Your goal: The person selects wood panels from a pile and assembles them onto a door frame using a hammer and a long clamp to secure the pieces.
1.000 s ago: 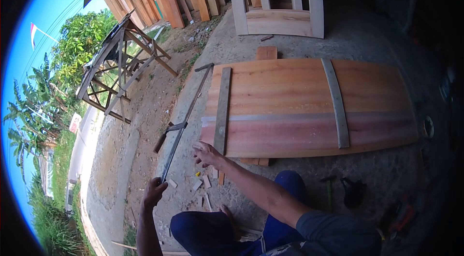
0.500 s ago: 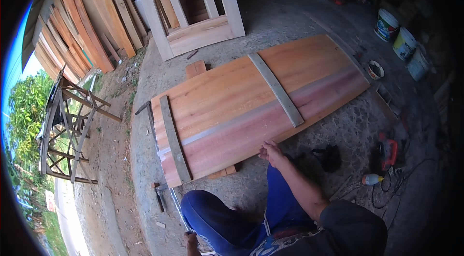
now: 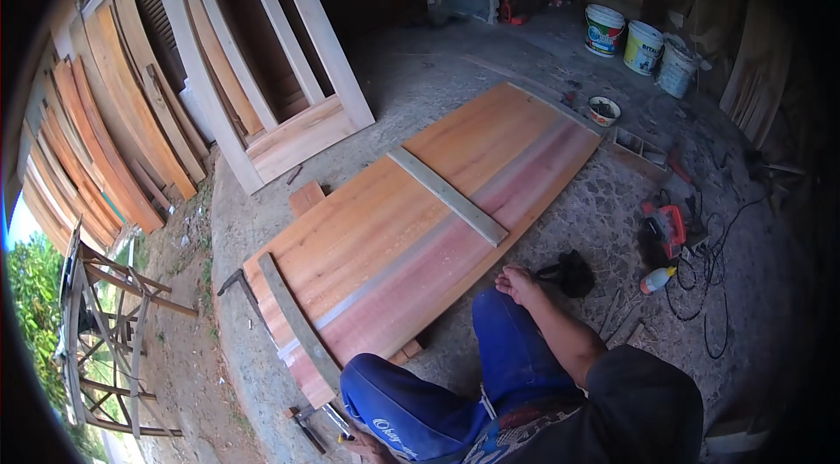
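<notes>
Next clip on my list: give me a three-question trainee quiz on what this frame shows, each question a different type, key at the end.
1. True or false: the right hand rests on the knee of the blue trousers, beside the wooden panel.
2. How many grey battens cross the panel? A) one B) two C) four
3. Fill in: the three buckets stand at the picture's upper ____.

Key: 1 true; 2 B, the second batten crosses near the panel's lower left end; 3 right.
</notes>
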`<state>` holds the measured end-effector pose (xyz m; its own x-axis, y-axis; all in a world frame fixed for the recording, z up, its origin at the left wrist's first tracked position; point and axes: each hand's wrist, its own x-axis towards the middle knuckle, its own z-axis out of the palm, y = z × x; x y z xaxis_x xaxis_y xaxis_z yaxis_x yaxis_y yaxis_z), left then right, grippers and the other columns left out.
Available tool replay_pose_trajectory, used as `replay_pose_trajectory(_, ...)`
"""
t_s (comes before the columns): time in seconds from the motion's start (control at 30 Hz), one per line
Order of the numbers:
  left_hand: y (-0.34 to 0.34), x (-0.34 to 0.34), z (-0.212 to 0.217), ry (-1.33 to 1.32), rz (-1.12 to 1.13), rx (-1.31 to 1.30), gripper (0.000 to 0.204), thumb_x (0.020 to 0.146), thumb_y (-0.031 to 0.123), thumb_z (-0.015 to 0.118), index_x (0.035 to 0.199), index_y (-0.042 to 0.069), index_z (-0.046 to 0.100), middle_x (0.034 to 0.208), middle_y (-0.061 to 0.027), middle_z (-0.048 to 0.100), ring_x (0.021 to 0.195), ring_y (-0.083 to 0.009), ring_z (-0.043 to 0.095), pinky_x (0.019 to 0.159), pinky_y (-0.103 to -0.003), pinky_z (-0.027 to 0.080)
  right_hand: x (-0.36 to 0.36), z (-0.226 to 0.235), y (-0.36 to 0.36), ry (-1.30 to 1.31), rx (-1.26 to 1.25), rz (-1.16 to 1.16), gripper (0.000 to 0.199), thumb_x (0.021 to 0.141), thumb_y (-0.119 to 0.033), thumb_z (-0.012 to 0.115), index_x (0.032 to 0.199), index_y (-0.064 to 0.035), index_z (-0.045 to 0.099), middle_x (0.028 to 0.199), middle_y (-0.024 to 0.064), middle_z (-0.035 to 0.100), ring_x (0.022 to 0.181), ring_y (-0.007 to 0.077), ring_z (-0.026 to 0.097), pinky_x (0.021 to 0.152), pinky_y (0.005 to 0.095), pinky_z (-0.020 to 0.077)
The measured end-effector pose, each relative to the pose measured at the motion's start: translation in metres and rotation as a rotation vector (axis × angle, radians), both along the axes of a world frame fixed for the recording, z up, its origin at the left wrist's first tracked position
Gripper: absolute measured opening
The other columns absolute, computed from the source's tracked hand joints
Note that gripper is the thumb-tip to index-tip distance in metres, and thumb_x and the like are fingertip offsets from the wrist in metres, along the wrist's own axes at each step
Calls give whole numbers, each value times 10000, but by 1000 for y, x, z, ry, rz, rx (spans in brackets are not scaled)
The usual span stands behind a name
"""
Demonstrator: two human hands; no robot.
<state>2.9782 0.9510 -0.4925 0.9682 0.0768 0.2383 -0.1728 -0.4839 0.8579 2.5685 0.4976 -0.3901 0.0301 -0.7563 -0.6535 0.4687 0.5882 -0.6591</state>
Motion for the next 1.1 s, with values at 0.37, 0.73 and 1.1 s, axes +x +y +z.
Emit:
replay_pose_trajectory(0.37,-115,19,56,990,-112,-796,661,967,551,445,1286,-27,476,1103,-209,628,967,-330,641,850,-436,540,35,-64,-28,234,143,98,559,928,-367,663,1322,-24,466,1236,205,510,1000,321,588,883,470,542)
replay_pose_trajectory(0.73,-148,-4,59,1110,-290,-917,765,968,655,366,1356,-1,427,1189,-219,608,1008,-329,634,902,-437,533,22,-115,-53,123,71,149,537,961,-499,570,1366,-165,455,1326,145,536,1125,366,581,953,632,446)
replay_pose_trajectory(1.1,-151,20,155,941,-323,-941,971,892,681,525,1481,-47,270,1489,-281,321,1388,-395,344,1139,-461,280,56,13,-47,130,-164,43,556,934,-419,646,1362,-159,404,1325,126,523,1163,298,572,920,554,525)
